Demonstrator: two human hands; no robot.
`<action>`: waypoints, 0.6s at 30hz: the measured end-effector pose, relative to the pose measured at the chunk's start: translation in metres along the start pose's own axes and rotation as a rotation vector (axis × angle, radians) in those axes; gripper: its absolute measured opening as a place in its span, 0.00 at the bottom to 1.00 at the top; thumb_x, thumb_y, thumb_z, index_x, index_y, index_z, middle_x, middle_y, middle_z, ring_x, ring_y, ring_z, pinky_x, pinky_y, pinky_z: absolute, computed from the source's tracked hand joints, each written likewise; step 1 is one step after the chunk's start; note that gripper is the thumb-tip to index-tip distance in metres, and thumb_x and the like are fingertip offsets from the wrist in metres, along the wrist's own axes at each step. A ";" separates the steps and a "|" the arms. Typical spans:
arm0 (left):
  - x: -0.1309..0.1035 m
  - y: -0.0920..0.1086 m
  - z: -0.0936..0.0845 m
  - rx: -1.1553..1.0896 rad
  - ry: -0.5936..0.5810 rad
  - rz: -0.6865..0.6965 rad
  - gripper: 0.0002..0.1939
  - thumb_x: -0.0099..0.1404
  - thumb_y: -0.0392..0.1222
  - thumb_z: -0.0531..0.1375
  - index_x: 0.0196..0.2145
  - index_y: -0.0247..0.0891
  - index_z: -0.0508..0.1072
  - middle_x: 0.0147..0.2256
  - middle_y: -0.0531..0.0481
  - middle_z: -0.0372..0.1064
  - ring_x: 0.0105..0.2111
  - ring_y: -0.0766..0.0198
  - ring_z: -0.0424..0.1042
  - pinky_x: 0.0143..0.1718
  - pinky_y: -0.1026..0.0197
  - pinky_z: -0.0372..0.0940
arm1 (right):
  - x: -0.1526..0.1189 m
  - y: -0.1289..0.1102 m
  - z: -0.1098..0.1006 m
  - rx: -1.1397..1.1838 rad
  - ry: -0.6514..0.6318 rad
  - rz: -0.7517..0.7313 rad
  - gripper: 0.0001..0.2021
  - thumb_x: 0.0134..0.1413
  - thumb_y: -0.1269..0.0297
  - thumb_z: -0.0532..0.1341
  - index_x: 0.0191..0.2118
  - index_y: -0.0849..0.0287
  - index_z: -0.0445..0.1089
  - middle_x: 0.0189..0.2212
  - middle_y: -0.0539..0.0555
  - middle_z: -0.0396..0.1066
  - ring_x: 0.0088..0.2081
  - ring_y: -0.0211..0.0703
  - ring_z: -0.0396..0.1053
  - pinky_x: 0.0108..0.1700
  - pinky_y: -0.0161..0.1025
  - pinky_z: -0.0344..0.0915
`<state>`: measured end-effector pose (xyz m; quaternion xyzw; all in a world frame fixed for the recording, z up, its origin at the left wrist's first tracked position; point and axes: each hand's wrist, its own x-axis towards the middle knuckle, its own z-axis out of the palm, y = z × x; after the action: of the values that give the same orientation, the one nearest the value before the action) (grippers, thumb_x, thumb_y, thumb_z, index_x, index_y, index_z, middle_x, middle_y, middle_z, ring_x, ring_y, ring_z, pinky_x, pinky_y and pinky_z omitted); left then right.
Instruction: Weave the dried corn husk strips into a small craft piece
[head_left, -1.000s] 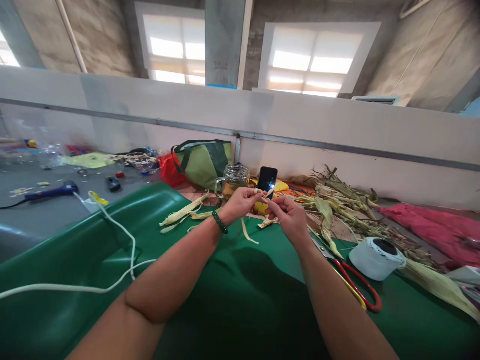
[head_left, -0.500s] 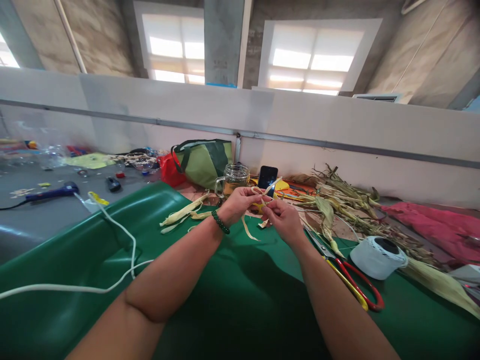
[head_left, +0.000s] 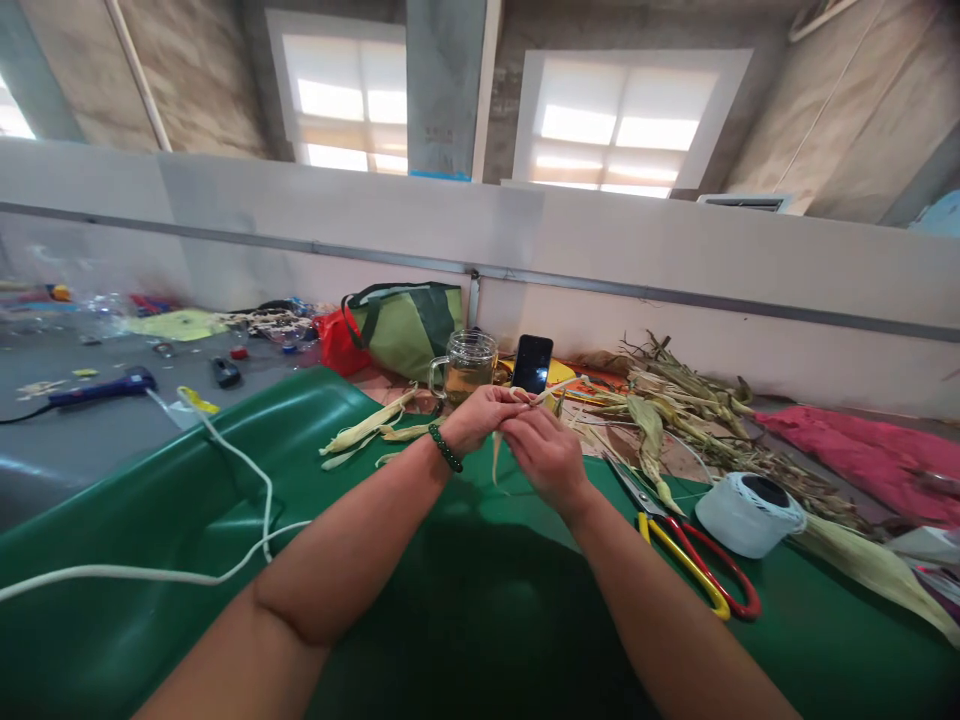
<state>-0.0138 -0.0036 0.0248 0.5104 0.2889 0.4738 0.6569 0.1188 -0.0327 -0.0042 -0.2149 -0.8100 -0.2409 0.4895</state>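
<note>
Above the green mat (head_left: 480, 560), my left hand (head_left: 480, 412) is closed and pinches a pale corn husk strip (head_left: 496, 458), whose tail hangs down below the fingers. My right hand (head_left: 551, 455) presses up against the left, its fingers closed on the same strip; one end sticks out to the upper right past the knuckles. The fingertips partly hide how the strip is looped. Just behind the hands stand a glass mug (head_left: 469, 368) of amber liquid and an upright phone (head_left: 532, 363). Loose husk pieces (head_left: 367, 422) lie left of my left hand.
Scissors (head_left: 679, 530) with red and yellow handles and a spool of white twine (head_left: 750, 512) lie to the right. Behind them spreads a heap of dried husks (head_left: 697, 420) beside pink cloth (head_left: 847, 450). A white cord (head_left: 150, 572) crosses the mat's left side; a green bag (head_left: 412, 325) stands behind.
My right hand has moved left and in against my left hand, its back turned more toward me. The strip's free end now points farther right.
</note>
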 end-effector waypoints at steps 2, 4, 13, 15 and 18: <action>-0.001 0.003 0.000 -0.002 0.009 -0.045 0.12 0.44 0.32 0.71 0.27 0.28 0.75 0.25 0.51 0.72 0.24 0.71 0.70 0.32 0.67 0.65 | -0.002 0.005 -0.003 0.097 0.116 0.158 0.05 0.59 0.70 0.57 0.34 0.56 0.69 0.29 0.52 0.70 0.34 0.41 0.67 0.39 0.38 0.66; -0.003 0.006 0.000 -0.013 -0.006 -0.089 0.13 0.45 0.32 0.71 0.30 0.28 0.75 0.25 0.50 0.72 0.25 0.69 0.71 0.33 0.65 0.67 | -0.004 0.012 -0.006 0.155 0.203 0.332 0.03 0.58 0.67 0.59 0.33 0.56 0.68 0.28 0.51 0.70 0.33 0.41 0.67 0.37 0.39 0.66; -0.010 0.011 0.005 -0.029 -0.092 -0.036 0.13 0.47 0.37 0.71 0.29 0.29 0.74 0.27 0.48 0.73 0.28 0.68 0.73 0.37 0.62 0.68 | -0.008 0.030 -0.007 0.310 0.218 0.782 0.08 0.55 0.58 0.57 0.31 0.57 0.64 0.23 0.49 0.67 0.25 0.38 0.65 0.30 0.37 0.64; -0.013 0.012 0.007 0.030 -0.114 -0.018 0.14 0.46 0.40 0.71 0.27 0.29 0.74 0.27 0.48 0.73 0.27 0.69 0.72 0.35 0.64 0.67 | -0.006 0.029 -0.008 0.257 0.184 0.783 0.08 0.53 0.59 0.56 0.30 0.57 0.63 0.22 0.48 0.66 0.24 0.38 0.64 0.29 0.37 0.63; -0.015 0.012 0.010 0.154 -0.135 0.028 0.15 0.46 0.43 0.72 0.27 0.28 0.75 0.24 0.50 0.72 0.25 0.71 0.70 0.32 0.66 0.65 | -0.004 0.026 -0.011 0.161 0.150 0.762 0.07 0.51 0.60 0.56 0.26 0.56 0.62 0.20 0.47 0.64 0.22 0.37 0.61 0.28 0.36 0.60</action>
<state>-0.0148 -0.0204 0.0376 0.5941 0.2724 0.4242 0.6269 0.1436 -0.0193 0.0013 -0.4427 -0.6507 0.0072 0.6169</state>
